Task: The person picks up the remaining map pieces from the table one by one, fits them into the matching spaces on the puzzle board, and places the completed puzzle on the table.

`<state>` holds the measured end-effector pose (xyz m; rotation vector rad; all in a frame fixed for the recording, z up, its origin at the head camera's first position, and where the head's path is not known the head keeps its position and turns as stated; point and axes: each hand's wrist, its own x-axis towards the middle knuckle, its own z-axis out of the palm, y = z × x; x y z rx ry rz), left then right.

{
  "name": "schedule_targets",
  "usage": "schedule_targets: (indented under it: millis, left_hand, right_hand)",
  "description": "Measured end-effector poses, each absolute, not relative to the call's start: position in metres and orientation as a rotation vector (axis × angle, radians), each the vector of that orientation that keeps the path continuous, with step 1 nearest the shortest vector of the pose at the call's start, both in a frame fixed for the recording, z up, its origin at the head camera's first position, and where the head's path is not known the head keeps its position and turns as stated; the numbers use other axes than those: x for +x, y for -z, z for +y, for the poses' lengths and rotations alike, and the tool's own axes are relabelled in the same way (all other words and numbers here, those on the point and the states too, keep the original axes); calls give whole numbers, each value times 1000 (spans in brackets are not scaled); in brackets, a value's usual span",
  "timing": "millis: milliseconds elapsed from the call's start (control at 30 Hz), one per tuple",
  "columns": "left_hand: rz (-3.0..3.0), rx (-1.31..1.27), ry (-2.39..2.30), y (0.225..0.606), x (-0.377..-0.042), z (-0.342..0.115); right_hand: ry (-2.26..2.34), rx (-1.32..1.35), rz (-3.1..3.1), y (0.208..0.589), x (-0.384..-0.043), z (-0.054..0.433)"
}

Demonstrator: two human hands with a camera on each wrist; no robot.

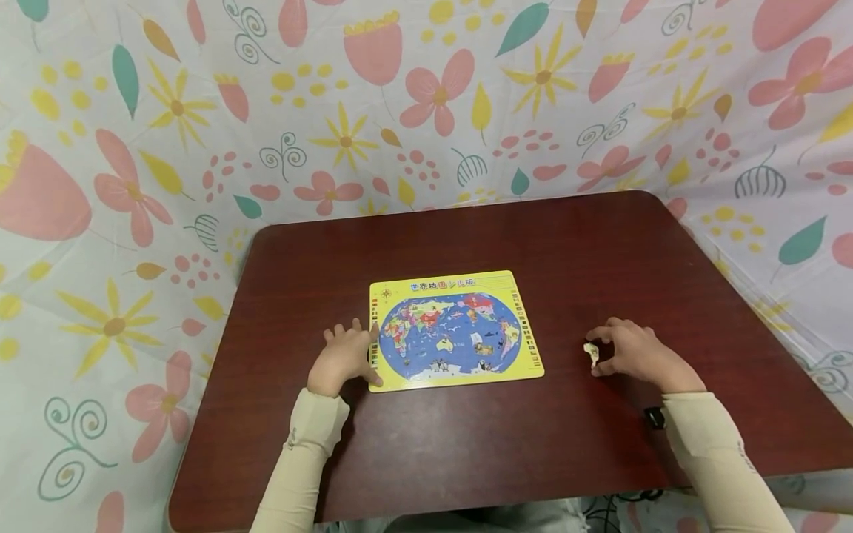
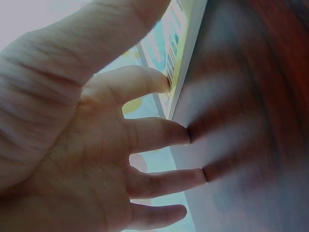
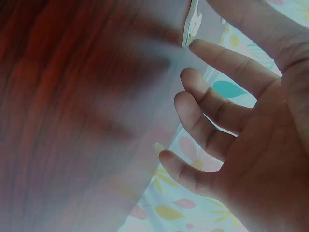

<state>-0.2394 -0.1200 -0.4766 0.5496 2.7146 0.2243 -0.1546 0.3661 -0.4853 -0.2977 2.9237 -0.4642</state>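
A yellow-bordered world map puzzle board (image 1: 458, 333) lies flat on the table. Against its left edge rests my left hand (image 1: 343, 354), with thumb and index finger at the border. Seen in the left wrist view, the fingers of that hand (image 2: 87, 135) are spread and fairly straight beside the board's edge (image 2: 181, 53). To the right of the board, my right hand (image 1: 633, 352) pinches a small cream-coloured puzzle piece (image 1: 591, 354) between thumb and index finger. The right wrist view shows the index fingertip at the end of the piece (image 3: 193, 21), the other fingers loosely bent.
The dark reddish-brown table (image 1: 466, 444) has rounded corners. A floral cloth (image 1: 426, 96) hangs behind it and along the sides. A small black object (image 1: 654, 417) sits by the right wrist. Dark cables (image 1: 605, 511) show below the front edge.
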Motion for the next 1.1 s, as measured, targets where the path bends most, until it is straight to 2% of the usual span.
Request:
schedule_targets:
  millis: [567, 1100]
  left_hand:
    - [2719, 540, -241, 477, -238, -120]
    - [2722, 533, -311, 481, -237, -120]
  right_hand:
    - [440, -283, 2940, 486, -156, 359]
    - [448, -294, 3001, 477, -174, 334]
